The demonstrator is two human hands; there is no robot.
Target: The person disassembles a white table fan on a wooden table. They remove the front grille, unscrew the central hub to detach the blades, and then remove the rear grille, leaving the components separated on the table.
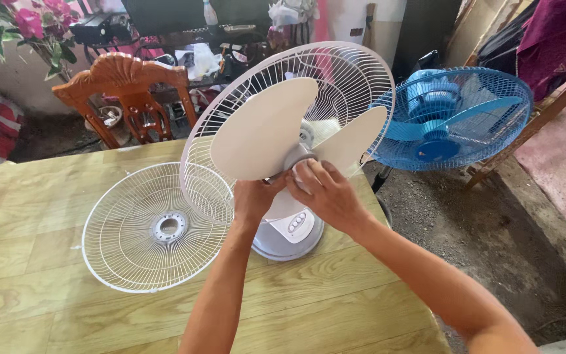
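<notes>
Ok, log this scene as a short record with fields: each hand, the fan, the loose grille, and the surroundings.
left hand: gripping under the blade hub
right hand: fingers on the hub's front
white fan: upright on table, front uncovered, blades exposed
front grille: detached, lying flat left of the fan
table: wood-grain top
background: blue fan, carved wooden chair

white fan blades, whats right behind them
The rear wire guard stands behind the white blades, with the motor housing partly showing between them. Both hands cover the hub, so its fastening cannot be seen.
</notes>
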